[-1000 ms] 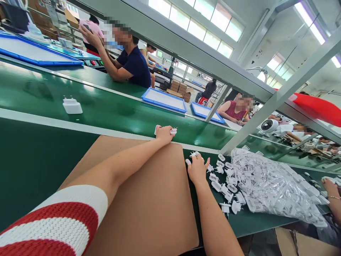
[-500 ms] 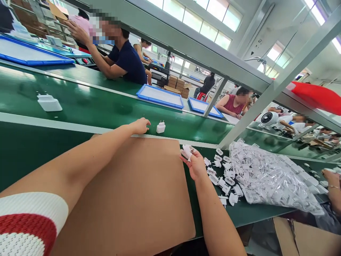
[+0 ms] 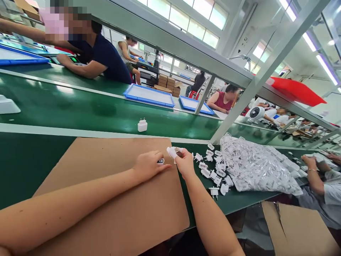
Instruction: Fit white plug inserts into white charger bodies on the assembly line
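Note:
My left hand [image 3: 148, 165] is over the cardboard sheet [image 3: 119, 209], fingers closed on a small white charger housing [image 3: 160, 161]. Its end with a dark opening faces right; the fingers hide the rest. Just right of it, by the sheet's right edge, my right hand [image 3: 185, 164] pinches a white plug piece [image 3: 172, 153]; whether it holds more than one I cannot tell. Loose white plug pieces [image 3: 214, 176] with pins lie on the green bench right of this hand. A white charger [image 3: 142, 125] stands pins up on the green belt [image 3: 106, 119] beyond the sheet.
A clear plastic bag of white plug pieces [image 3: 255, 163] lies on the right. Another white charger [image 3: 7, 105] sits on the belt at far left. Blue-rimmed trays [image 3: 149, 96] line the far side. A slanted metal post [image 3: 234, 106] rises behind the bag. Co-workers sit around.
My left hand has come back from the belt to the cardboard, near my right hand, and now shows a charger housing in its fingers. The view has swung right; the belt's chargers appear further left.

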`<action>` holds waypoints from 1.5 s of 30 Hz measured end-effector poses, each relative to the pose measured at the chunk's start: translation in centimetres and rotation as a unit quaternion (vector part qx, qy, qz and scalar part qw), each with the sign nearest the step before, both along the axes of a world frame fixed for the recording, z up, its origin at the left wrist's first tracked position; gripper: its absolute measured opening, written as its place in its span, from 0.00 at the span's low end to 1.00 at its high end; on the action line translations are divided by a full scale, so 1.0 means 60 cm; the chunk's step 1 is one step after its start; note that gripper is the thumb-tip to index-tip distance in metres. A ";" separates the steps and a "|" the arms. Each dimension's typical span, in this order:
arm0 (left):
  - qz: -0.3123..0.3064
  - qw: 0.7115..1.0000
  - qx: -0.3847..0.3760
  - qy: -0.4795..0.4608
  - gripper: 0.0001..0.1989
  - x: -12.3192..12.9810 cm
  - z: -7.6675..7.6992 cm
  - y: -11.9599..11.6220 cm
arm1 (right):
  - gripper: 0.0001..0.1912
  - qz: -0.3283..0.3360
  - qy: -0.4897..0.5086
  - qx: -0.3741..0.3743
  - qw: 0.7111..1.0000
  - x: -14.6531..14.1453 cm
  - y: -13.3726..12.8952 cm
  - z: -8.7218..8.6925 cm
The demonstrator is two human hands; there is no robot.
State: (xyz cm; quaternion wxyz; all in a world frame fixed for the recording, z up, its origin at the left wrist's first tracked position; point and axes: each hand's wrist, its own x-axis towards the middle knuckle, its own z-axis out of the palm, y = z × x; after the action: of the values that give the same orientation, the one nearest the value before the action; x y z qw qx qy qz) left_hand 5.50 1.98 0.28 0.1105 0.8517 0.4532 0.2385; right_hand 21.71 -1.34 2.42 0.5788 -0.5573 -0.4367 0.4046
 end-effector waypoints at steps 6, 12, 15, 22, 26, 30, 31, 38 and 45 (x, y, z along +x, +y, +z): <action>-0.050 0.979 -0.170 -0.106 0.29 -0.026 0.013 -0.018 | 0.19 0.001 -0.109 0.044 0.993 0.007 -0.006 0.004; -0.066 0.946 -0.226 -0.223 0.19 -0.048 -0.007 -0.021 | 0.09 0.116 -0.345 0.122 0.923 -0.007 -0.035 0.019; -0.081 0.940 -0.223 -0.244 0.18 -0.047 -0.014 -0.018 | 0.16 0.144 -0.471 0.142 0.859 -0.016 -0.045 0.020; -0.091 0.936 -0.227 -0.252 0.19 -0.049 -0.019 -0.014 | 0.15 0.139 -0.544 0.120 0.818 -0.023 -0.038 0.020; -0.091 0.936 -0.234 -0.247 0.20 -0.050 -0.017 -0.012 | 0.15 0.144 -0.597 0.114 0.781 -0.023 -0.029 0.029; -0.089 0.936 -0.239 -0.241 0.21 -0.049 -0.012 -0.010 | 0.15 0.145 -0.634 0.102 0.753 -0.021 -0.024 0.037; -0.087 0.936 -0.242 -0.242 0.22 -0.049 -0.011 -0.010 | 0.15 0.139 -0.638 0.097 0.751 -0.022 -0.023 0.038; -0.058 0.945 -0.226 -0.230 0.21 -0.044 -0.007 -0.021 | 0.20 0.108 -0.584 0.017 0.804 -0.039 -0.029 0.043; -0.064 0.962 -0.178 -0.197 0.24 -0.046 0.000 -0.046 | 0.16 0.081 -0.570 0.031 0.817 -0.038 -0.038 0.024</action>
State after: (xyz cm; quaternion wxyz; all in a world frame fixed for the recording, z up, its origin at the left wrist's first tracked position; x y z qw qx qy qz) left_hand 2.74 -0.78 0.26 0.3620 0.7821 0.4020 0.3094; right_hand 19.44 -3.62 3.87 0.2087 -0.6327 -0.7443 0.0464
